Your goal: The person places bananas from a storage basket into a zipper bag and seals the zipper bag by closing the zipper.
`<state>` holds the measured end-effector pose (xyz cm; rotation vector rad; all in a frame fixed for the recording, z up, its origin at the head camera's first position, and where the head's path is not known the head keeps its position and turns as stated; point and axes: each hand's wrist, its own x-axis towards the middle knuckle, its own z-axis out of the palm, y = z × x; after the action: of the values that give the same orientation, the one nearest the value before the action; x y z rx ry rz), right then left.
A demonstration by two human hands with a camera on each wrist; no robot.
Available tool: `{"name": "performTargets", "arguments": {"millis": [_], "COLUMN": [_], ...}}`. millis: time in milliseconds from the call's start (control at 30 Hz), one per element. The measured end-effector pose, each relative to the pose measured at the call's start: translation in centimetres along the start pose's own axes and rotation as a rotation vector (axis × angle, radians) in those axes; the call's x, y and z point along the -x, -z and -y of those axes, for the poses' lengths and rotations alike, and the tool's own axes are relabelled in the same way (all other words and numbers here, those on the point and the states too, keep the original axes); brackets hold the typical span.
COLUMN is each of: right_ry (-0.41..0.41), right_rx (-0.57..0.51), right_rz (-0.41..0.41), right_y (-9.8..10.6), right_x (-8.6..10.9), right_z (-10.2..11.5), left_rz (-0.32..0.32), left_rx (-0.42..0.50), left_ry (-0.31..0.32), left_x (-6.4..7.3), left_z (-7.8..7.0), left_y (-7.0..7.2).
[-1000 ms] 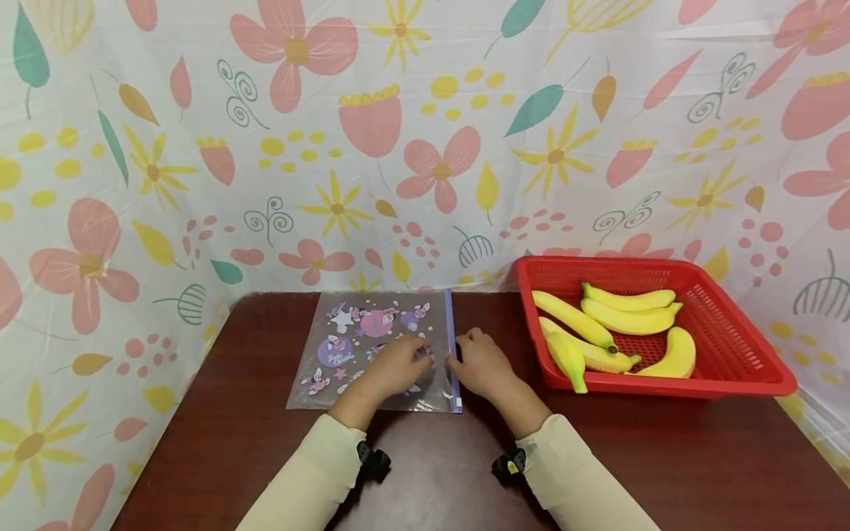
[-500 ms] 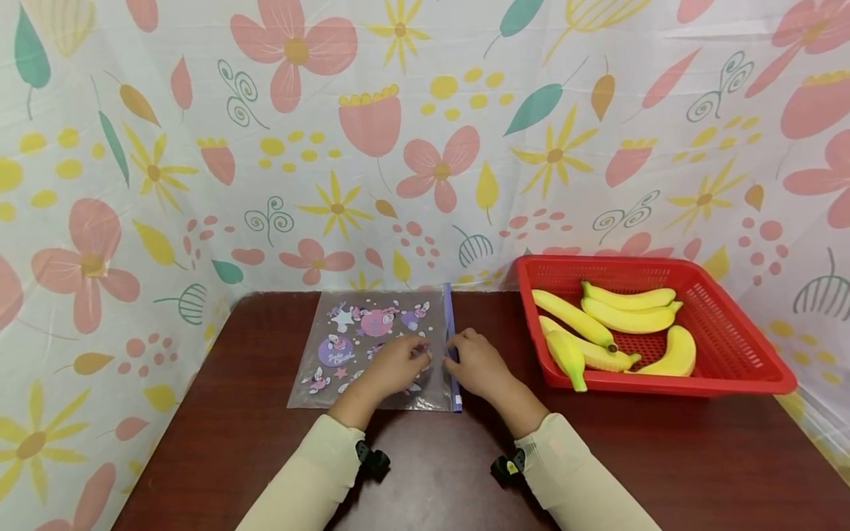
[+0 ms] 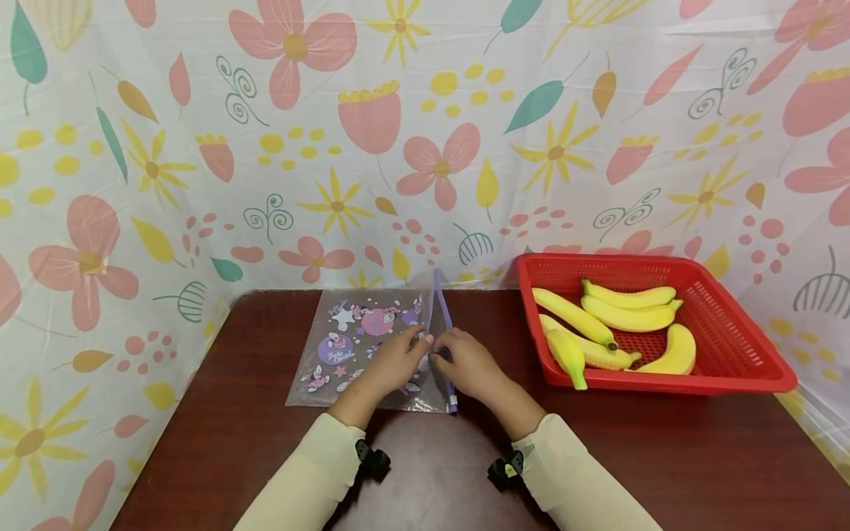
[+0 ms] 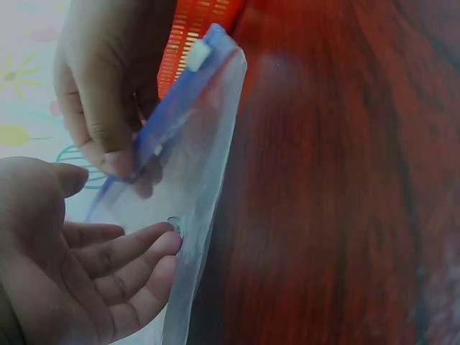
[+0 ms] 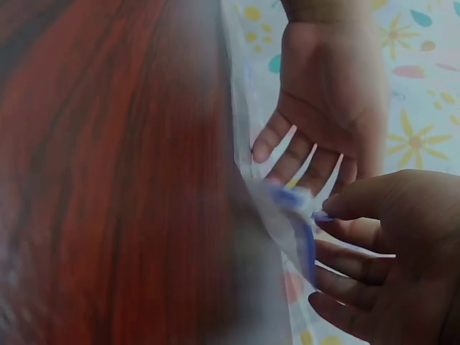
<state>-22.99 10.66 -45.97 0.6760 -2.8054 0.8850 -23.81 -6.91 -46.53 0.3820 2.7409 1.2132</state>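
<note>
A clear slider zip bag (image 3: 361,346) printed with pink and purple cartoon figures lies on the table. Its blue zip strip (image 4: 169,108) with a white slider runs along the right edge, and that edge is lifted and bent leftward. My right hand (image 3: 468,361) pinches the strip between thumb and index finger, as the right wrist view also shows at the zip edge (image 5: 305,244). My left hand (image 3: 392,365) lies over the bag, its fingers (image 4: 136,262) fairly straight and touching the plastic. In the head view the two hands nearly meet.
A red plastic basket (image 3: 737,383) stands to the right with several yellow bananas (image 3: 627,317) in it. One banana (image 3: 567,358) hangs over its front rim. A floral curtain (image 3: 425,147) closes off the back and left of the dark wooden table (image 3: 219,442).
My right hand has moved left, bringing the zip edge up and leftward off the table. The left hand has stayed nearly in place; the basket and bananas have not moved.
</note>
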Motion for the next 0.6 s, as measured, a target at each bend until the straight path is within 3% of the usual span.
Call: {"name": "performTargets", "arguments": {"millis": [467, 600], "right_ry": [0.124, 0.124], "right_rx": [-0.086, -0.106], "right_rz": [0.033, 0.042], "right_y": [0.03, 0.16], "right_x": [0.28, 0.29], "right_z": [0.59, 0.42], "left_rz": [-0.042, -0.074], "left_rx": [0.07, 0.061], "left_ry": [0.008, -0.033], "left_x": [0.16, 0.19], "left_z": [-0.18, -0.32], "left_y": [0.06, 0.24]}}
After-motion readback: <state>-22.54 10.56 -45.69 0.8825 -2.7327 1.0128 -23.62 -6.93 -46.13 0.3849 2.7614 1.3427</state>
